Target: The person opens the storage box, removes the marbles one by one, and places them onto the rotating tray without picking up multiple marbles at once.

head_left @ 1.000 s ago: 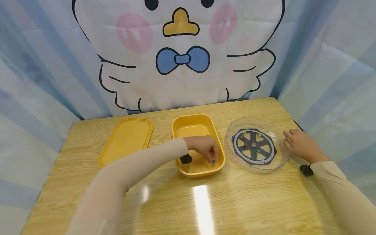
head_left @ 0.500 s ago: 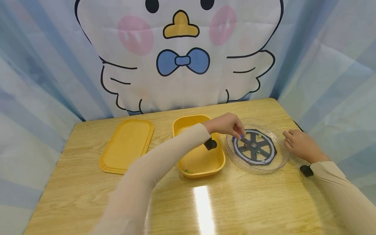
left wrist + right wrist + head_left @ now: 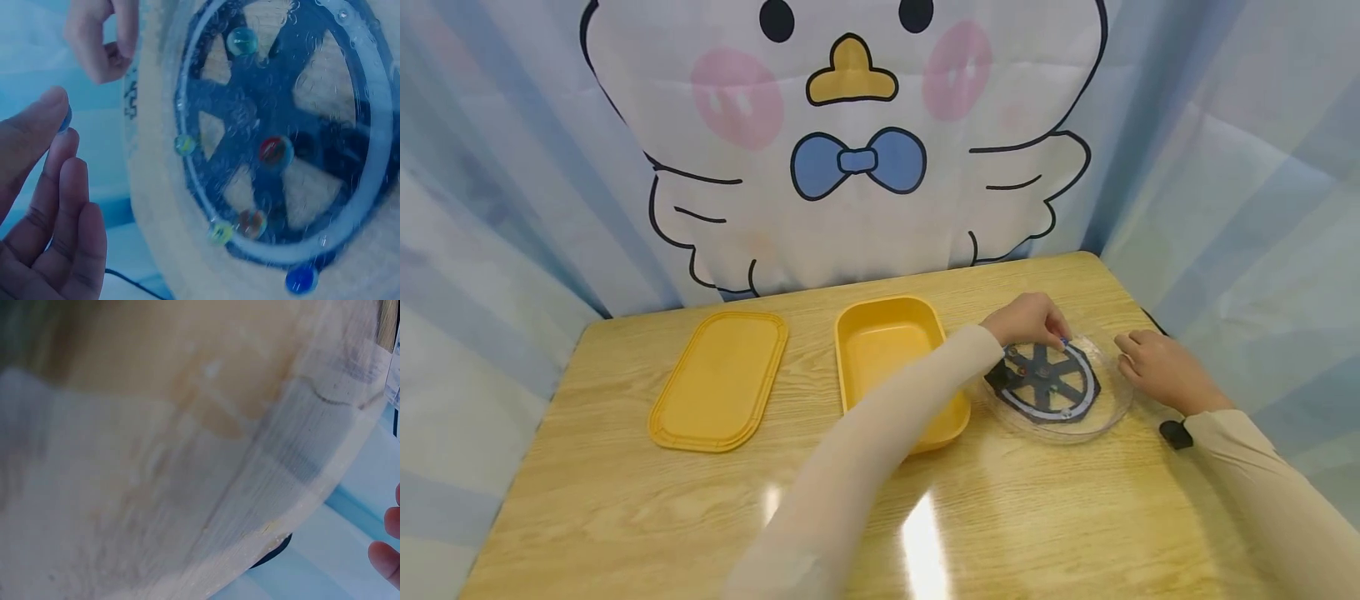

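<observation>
My left hand (image 3: 1032, 318) reaches over a clear round dish (image 3: 1116, 417), pinching a blue marble (image 3: 66, 120) between thumb and index finger. Seen through the dish is a dark spoked wheel shape (image 3: 1041, 375) with a pale ring. In the left wrist view several glass marbles lie in the dish, among them a red one (image 3: 275, 152), a teal one (image 3: 242, 41) and a dark blue one (image 3: 301, 279). Beside the dish's right edge rests my right hand (image 3: 1165, 371), its fingers loosely bent and holding nothing. Only fingertips (image 3: 386, 559) of it show in the right wrist view.
A deep yellow tub (image 3: 880, 342) stands left of the dish, partly covered by the left sleeve. Farther left a flat yellow lid (image 3: 718, 383) lies on the wooden table (image 3: 625, 508). A printed curtain (image 3: 857, 225) hangs behind the table's back edge.
The left hand has moved right from inside the yellow tub to above the far part of the clear dish, carrying the blue marble. The right hand has stayed beside the dish.
</observation>
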Motion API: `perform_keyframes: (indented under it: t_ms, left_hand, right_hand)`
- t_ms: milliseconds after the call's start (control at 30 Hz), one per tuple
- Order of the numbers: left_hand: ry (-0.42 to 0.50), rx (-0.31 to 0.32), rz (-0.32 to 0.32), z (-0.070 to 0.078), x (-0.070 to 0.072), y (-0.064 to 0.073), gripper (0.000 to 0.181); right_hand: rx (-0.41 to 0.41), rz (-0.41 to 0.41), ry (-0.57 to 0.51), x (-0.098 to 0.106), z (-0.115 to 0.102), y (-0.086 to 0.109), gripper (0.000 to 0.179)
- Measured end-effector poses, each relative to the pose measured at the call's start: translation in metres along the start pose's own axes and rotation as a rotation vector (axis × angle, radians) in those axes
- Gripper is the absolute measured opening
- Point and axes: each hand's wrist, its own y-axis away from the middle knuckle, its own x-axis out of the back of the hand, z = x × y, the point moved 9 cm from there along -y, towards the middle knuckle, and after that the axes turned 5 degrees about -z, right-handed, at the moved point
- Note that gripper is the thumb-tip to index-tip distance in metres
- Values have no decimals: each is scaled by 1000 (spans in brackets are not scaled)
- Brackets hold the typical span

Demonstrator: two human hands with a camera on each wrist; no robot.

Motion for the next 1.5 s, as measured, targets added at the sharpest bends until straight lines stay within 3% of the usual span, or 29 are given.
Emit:
perform_keyframes:
  t_ms: [200, 533, 833, 1200, 1500]
  left_hand:
    - [-8, 110, 36, -14, -19, -14, 17]
    - [-74, 241, 49, -17, -40, -19, 12]
    - [-150, 260, 15, -14, -50, -23, 19]
    - [-94, 261, -20, -13, -59, -26, 18]
    - [-141, 273, -35, -10, -55, -22, 26]
  right_hand:
    - [2, -5, -12, -2, -1, -5, 9]
    - [29, 35, 2, -2, -3, -7, 14]
    - [22, 56, -3, -3, 2, -3, 14]
    - [28, 62, 2, -1, 3, -1, 12]
    - [14, 32, 2, -3, 4, 0, 13]
